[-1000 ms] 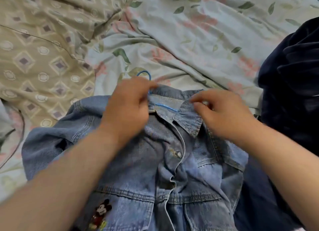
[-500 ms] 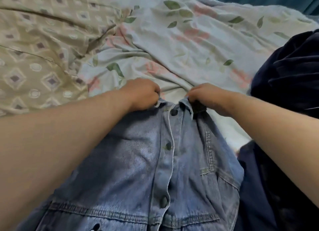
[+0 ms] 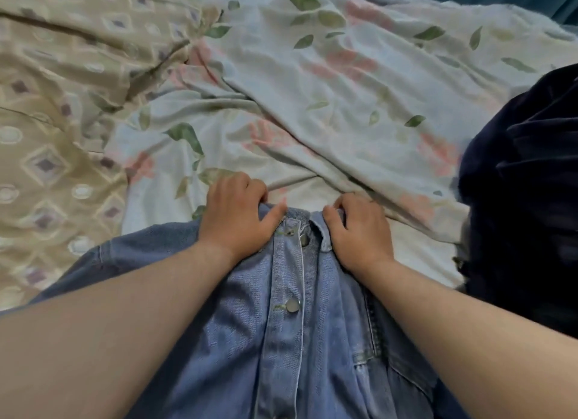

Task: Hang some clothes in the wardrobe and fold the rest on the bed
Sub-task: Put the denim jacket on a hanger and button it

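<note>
Rumpled bedding fills the view: a floral sheet [image 3: 328, 90] across the bed, with a beige patterned cover [image 3: 56, 112] lying beyond the left hand. At the middle of it, both hands are curled onto the top edge of a denim jacket [image 3: 281, 340]. The left hand [image 3: 234, 212] has its fingers [image 3: 250, 184] hooked over the collar edge and the thumb laid along the button placket; the right hand [image 3: 359, 234] grips the other side of the collar, its fingers [image 3: 341, 204] bunched on the cloth. Between the two hands sit the top metal buttons [image 3: 293, 304], done up, so the front is closed. From the fingers the jacket runs back toward the person's body, front up, a chest pocket seam showing under the right forearm. Out past the right hand lies a dark navy garment [image 3: 525, 184] in a heap, touching the jacket's side.

Denim like this is probably fairly heavy and a little stiff — it should hold a crease and not slip, though the seams and placket make thick ridges. The collar or shoulders, where the hands already are, look like the soundest hold for lifting it whole — whether a hanger sits inside I cannot tell.
</note>
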